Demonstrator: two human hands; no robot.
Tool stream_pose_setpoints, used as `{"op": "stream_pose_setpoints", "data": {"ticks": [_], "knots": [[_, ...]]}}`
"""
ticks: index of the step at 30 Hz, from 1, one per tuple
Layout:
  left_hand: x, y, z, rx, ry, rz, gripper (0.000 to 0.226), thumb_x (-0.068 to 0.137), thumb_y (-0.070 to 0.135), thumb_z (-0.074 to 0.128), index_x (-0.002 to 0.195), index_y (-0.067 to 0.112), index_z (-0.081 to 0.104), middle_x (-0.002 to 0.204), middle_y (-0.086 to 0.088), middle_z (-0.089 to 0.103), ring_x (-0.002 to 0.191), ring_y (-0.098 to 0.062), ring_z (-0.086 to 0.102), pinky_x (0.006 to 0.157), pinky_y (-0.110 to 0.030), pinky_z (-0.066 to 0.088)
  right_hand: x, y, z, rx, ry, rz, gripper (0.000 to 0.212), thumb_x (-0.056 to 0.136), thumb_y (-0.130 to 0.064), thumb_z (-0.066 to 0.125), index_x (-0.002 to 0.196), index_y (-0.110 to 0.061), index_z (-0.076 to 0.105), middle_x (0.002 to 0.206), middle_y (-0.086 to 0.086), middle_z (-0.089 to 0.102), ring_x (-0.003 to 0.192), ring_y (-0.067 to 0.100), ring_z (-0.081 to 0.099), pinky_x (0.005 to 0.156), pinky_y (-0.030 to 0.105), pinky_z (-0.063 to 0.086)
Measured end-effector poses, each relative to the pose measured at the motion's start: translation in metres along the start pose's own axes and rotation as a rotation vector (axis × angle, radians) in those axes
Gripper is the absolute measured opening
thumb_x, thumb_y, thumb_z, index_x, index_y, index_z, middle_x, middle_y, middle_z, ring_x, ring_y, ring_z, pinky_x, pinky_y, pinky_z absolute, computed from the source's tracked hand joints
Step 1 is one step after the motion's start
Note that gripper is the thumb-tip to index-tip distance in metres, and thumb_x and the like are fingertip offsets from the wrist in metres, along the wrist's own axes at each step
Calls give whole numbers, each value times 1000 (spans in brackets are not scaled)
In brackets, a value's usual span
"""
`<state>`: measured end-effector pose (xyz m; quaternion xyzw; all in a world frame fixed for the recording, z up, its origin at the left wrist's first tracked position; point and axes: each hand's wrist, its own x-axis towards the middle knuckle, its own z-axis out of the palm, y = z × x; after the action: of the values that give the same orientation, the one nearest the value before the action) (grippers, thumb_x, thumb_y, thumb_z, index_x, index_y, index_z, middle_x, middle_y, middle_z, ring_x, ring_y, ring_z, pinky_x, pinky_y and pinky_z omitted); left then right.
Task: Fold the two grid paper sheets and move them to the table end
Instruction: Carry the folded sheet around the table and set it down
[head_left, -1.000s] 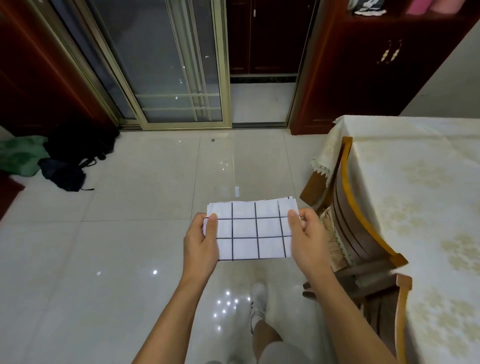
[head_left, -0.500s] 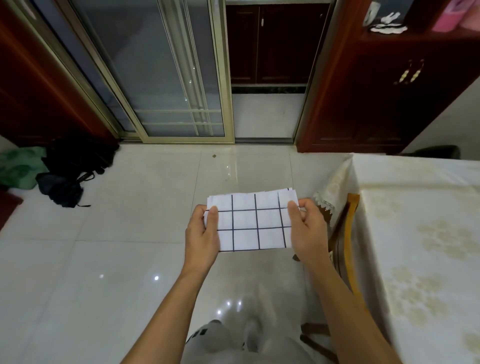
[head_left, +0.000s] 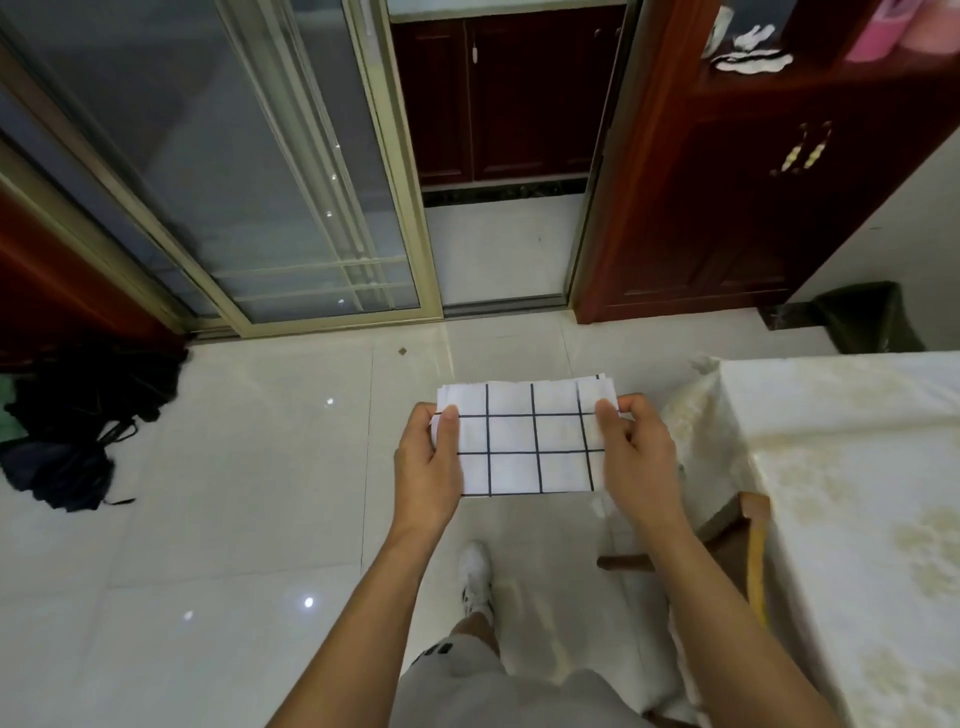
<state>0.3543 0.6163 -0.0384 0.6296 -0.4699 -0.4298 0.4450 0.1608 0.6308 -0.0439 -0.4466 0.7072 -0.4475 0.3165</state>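
The folded white grid paper (head_left: 530, 441), with black lines and layered edges showing at its top right, is held flat in the air above the tiled floor. My left hand (head_left: 428, 467) pinches its left edge, thumb on top. Its right edge is pinched by my right hand (head_left: 631, 452) in the same way. The table (head_left: 852, 493), under a cream patterned cloth, stands to the right, and its far corner lies just right of the paper.
A wooden chair (head_left: 748, 540) is tucked at the table's near side. Ahead stand a glass sliding door (head_left: 249, 171), a dark red cabinet (head_left: 727, 182) and a dark bin (head_left: 867, 317). Black bags (head_left: 78, 415) lie on the floor at left. My leg and white shoe (head_left: 475, 577) step forward.
I have walked forward along the table, both hands still holding the folded paper. The chair has slid down and right in view; the table's far corner is now near the paper.
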Motion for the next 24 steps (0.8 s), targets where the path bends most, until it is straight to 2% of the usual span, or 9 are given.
{"op": "stream_pose_setpoints", "data": {"ticks": [3, 5, 8, 13, 16, 20, 24], "knots": [[60, 8, 5, 25, -46, 43, 27, 103, 30, 47, 81, 14, 47, 67, 3, 46, 55, -1, 39, 51, -14, 36, 47, -12, 20, 4, 21, 1, 17, 103, -29, 48, 91, -17, 53, 54, -4, 49, 53, 15, 45, 55, 46, 44], [97, 15, 9, 38, -73, 71, 29, 103, 32, 46, 79, 15, 46, 67, 1, 43, 56, -3, 36, 51, -16, 35, 76, -19, 31, 12, 57, 4, 19, 103, -28, 50, 86, -18, 52, 49, -9, 46, 50, 13, 43, 54, 44, 41], [142, 26, 19, 44, -116, 86, 27, 103, 32, 46, 80, 18, 47, 66, 4, 43, 55, -2, 37, 52, -15, 35, 111, -27, 43, 12, 112, 36, 22, 102, -28, 51, 83, -18, 51, 50, -9, 45, 52, 14, 43, 56, 46, 44], [190, 43, 42, 48, -207, 97, 29, 104, 29, 46, 76, 23, 44, 55, 18, 45, 52, 0, 40, 51, -12, 34, 146, -33, 43, 32, 191, 76, 22, 102, -28, 51, 82, -18, 52, 50, -11, 44, 52, 11, 41, 57, 41, 42], [208, 54, 66, 44, -265, 116, 29, 104, 25, 45, 75, 22, 42, 53, 18, 45, 51, 1, 42, 50, -9, 35, 164, -32, 33, 24, 247, 105, 22, 102, -26, 51, 84, -15, 53, 49, -13, 45, 51, 8, 41, 56, 36, 39], [231, 62, 107, 52, -340, 128, 24, 104, 29, 45, 86, 14, 50, 67, 11, 50, 57, 5, 50, 53, -9, 40, 191, -26, 13, 22, 333, 127, 22, 102, -25, 51, 83, -13, 54, 49, -13, 45, 48, 5, 41, 49, 21, 34], [253, 71, 160, 70, -407, 141, 25, 103, 31, 45, 98, 10, 56, 79, 5, 59, 68, 3, 57, 57, -11, 45, 223, -11, -14, 40, 412, 156, 23, 102, -25, 52, 85, -11, 57, 54, -6, 42, 49, 6, 38, 49, 18, 33]]}}
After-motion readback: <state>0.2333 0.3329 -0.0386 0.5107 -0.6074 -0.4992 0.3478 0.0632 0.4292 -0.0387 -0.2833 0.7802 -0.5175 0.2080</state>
